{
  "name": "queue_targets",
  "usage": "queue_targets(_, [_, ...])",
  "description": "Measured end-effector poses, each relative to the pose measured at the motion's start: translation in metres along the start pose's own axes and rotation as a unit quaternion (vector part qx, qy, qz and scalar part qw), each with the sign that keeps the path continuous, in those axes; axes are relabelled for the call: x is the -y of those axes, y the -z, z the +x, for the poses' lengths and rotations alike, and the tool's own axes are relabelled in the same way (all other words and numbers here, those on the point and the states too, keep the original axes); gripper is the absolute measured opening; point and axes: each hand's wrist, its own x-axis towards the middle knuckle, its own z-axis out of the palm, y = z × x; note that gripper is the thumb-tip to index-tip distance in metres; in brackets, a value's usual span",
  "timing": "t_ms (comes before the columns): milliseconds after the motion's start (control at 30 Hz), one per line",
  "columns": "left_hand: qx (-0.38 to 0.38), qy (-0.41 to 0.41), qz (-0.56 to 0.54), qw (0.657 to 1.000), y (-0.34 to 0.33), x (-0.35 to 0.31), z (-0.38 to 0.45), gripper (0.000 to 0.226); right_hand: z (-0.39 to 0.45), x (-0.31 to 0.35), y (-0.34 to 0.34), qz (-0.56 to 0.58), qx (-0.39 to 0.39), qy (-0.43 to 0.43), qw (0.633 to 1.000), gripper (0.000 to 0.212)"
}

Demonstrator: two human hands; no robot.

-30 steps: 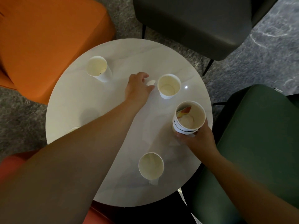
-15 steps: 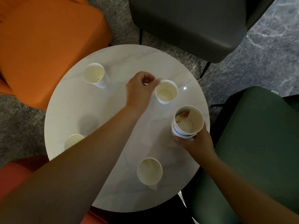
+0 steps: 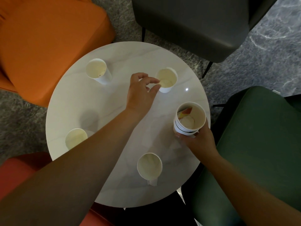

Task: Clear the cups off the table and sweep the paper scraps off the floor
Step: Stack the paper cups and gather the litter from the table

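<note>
On the round white table stand several white paper cups: one at the far left, one at the near left partly behind my left forearm, and one near me. My left hand reaches to the middle cup; its thumb and forefinger pinch the cup's left rim. At the table's right edge my right hand grips a stack of nested cups from below. Orange and yellow scraps lie inside the top cup.
Chairs ring the table closely: an orange one at the far left, a dark grey one behind, a green one at the right, and a red seat at the near left. Grey carpet shows between them.
My left hand rose from the tabletop beside a small white scrap and went to the middle cup's rim. The scrap is out of sight, and the cup sits slightly farther away. The stack stayed put.
</note>
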Motion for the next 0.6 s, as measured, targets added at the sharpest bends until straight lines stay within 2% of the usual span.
queue_targets(133, [-0.036, -0.020, -0.004, 0.999, 0.024, 0.004, -0.030, 0.012, -0.004, -0.005, -0.002, 0.019, -0.008, 0.008, 1.000, 0.057])
queue_targets(200, [-0.035, 0.000, 0.005, 0.999, 0.037, 0.020, -0.060, 0.013, -0.006, -0.005, -0.002, 0.019, -0.014, 0.006, 1.000, 0.061])
queue_targets(333, [0.031, 0.077, 0.052, 0.995, 0.050, 0.065, -0.139, 0.017, -0.013, -0.006, -0.006, 0.022, -0.011, 0.005, 1.000, 0.064])
queue_targets(467, [0.085, 0.158, 0.050, 0.982, 0.041, 0.091, -0.211, 0.030, -0.021, -0.009, -0.009, 0.013, -0.011, 0.009, 1.000, 0.064])
queue_targets(600, [0.116, 0.171, 0.028, 0.978, 0.013, 0.096, -0.250, 0.035, -0.030, -0.012, -0.011, 0.005, 0.001, 0.012, 1.000, 0.072])
